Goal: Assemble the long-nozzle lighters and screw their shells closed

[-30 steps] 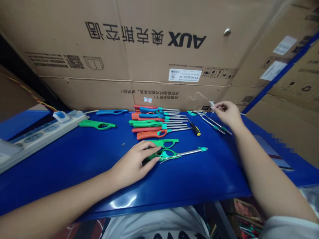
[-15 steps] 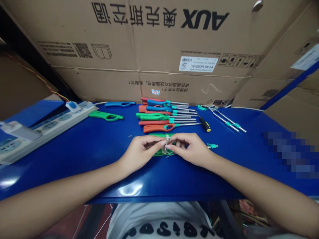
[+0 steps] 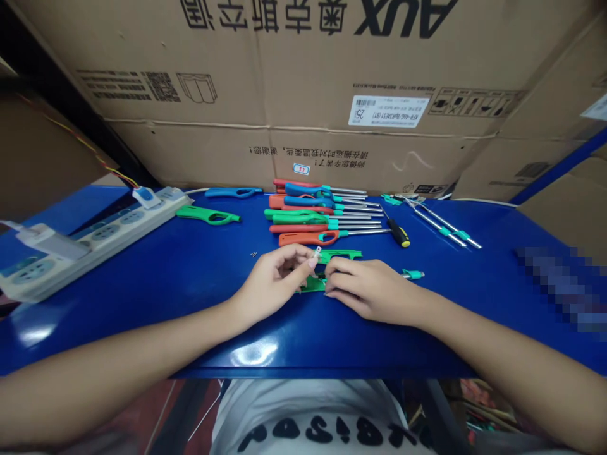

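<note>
My left hand pinches a small whitish, see-through plastic piece between thumb and forefinger, its upper end sticking out. Just to the right, my right hand is closed with fingers bent down at a green lighter casing half; whatever its fingertips hold is hidden. A second green casing half lies behind my hands. A metal lighter tube with a teal end pokes out beyond my right hand.
Behind lie several long-nosed lighters in a stack, a screwdriver and loose metal tubes. Further left are green and blue casing pieces, tiny screws and a power strip. A cardboard box walls the back.
My right hand has let go of the clear piece and moved down to the near green casing, its fingers curling. The clear piece stays in my left hand, raised slightly. The view has shifted a little.
</note>
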The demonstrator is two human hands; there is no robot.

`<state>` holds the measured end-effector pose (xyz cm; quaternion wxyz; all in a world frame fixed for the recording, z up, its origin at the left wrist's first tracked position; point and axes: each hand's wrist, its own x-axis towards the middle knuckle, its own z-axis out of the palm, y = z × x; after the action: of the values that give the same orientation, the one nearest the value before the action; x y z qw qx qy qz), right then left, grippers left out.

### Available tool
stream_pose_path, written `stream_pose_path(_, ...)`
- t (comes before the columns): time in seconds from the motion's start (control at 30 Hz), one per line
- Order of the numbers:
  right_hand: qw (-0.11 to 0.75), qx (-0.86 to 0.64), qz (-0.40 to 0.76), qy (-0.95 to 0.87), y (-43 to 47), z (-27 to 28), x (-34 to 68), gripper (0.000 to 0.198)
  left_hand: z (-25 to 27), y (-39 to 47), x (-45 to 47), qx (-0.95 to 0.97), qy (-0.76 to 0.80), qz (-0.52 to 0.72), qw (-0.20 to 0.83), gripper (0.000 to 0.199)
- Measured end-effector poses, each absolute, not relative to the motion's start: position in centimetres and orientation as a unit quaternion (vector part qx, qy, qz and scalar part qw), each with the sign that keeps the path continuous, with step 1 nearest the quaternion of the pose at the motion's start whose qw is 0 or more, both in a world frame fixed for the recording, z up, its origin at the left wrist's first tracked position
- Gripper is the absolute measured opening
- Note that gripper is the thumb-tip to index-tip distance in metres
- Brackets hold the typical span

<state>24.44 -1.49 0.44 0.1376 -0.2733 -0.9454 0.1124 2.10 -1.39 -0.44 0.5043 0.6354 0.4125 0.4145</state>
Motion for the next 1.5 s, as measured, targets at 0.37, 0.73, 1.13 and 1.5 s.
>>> stream_pose_path(0.37, 0.282, -0.348, 0.554, -0.702, 0.8, -1.9, 24.4, 0.030, -1.0, -1.0, 1.6, 0.655, 0.408, 0.371, 0.516, 0.038)
stream_pose_path(0.73, 0.271, -0.314, 0.579, -0.703, 0.7, -1.8, 24.6, 0.031, 0.4, -1.4, 1.7, 0.672, 0.421, 0.350, 0.499, 0.047)
stream_pose_path(1.13, 0.255, -0.323, 0.581, -0.702, 0.8, -1.8, 24.7, 0.034, -0.8, -1.2, 1.1, 0.716, 0.396, 0.308, 0.485, 0.035)
stream_pose_path(1.5, 0.311, -0.282, 0.449, -0.788, 1.2, -1.3, 24.6, 0.025, -0.3, -1.3, 1.4, 0.752, 0.390, 0.291, 0.444, 0.032)
